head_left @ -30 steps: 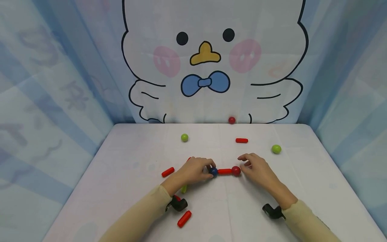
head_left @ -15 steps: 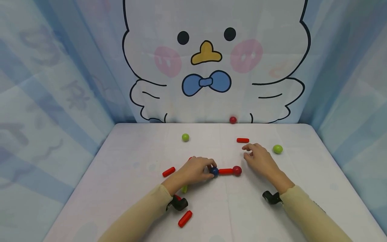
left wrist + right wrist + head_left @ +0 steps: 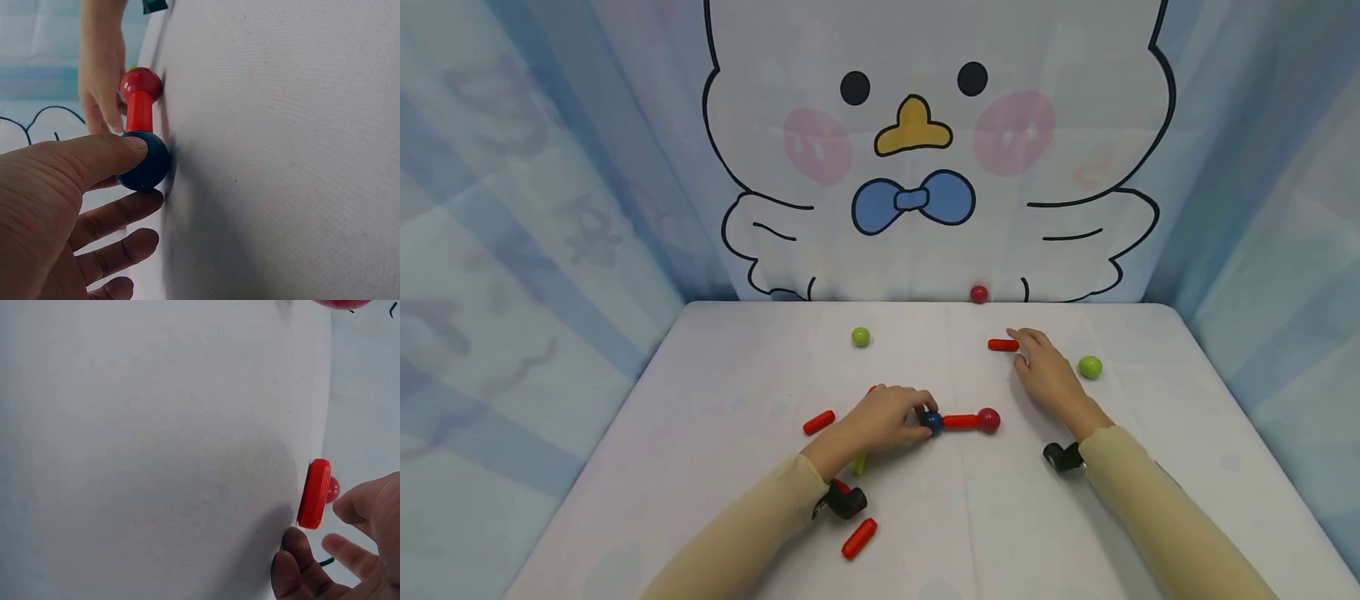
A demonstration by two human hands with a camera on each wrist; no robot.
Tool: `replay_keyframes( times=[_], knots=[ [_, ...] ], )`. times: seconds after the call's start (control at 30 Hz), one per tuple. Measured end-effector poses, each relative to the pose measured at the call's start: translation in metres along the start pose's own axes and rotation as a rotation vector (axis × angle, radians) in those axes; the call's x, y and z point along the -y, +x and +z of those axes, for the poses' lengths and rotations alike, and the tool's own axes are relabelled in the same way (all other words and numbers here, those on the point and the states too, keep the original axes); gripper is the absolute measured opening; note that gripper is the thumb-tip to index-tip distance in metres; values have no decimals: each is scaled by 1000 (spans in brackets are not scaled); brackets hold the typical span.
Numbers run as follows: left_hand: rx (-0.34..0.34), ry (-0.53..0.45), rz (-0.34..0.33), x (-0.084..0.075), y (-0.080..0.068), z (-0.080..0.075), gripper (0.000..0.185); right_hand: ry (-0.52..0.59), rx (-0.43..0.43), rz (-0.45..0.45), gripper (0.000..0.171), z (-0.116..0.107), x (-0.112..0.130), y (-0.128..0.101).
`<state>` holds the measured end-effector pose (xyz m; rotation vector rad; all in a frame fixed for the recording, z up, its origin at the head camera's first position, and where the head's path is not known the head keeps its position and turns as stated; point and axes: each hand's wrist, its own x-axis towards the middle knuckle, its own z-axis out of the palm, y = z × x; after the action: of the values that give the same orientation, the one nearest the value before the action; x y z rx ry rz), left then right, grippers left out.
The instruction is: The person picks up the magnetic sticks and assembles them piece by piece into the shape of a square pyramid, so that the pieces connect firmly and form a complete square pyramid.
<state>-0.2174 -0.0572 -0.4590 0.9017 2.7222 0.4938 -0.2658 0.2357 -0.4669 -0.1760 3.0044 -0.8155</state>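
Observation:
My left hand pinches a blue ball between thumb and fingertips, low over the table. A red rod joins that ball to a dark red ball, making a short dumbbell; the left wrist view shows the thumb lying across the blue ball. Farther back, my right hand is spread around the right end of a loose red rod. In the right wrist view a small gap shows between the thumb and this loose rod, and other fingertips lie at its near end.
Green balls lie at the back left and to the right of my right hand. Another red ball is at the table's back edge. Loose red rods and a partly hidden green piece surround my left forearm.
My right hand has moved away from the dumbbell's red ball, back to the loose red rod. My left hand has kept its pinch on the blue ball in the same place.

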Motion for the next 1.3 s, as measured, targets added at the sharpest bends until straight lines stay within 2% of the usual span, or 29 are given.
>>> replay_keyframes(
  times=[0.13, 0.47, 0.63, 0.8, 1.3],
  knots=[
    [3, -5, 2, -1, -1, -1, 35, -10, 14, 20, 47, 1, -2, 5],
    [-2, -1, 4, -1, -1, -2, 35, 42, -3, 159, 28, 2, -1, 9],
    [-11, 24, 7, -1, -1, -2, 33, 68, 42, 209, 32, -3, -1, 5],
    [-26, 46, 1, 0, -1, -1, 32, 49, 79, 200, 36, -6, -4, 0],
    [-57, 52, -1, 1, 1, 4, 29, 83, 151, 135, 29, -4, 0, -25]
  ],
)
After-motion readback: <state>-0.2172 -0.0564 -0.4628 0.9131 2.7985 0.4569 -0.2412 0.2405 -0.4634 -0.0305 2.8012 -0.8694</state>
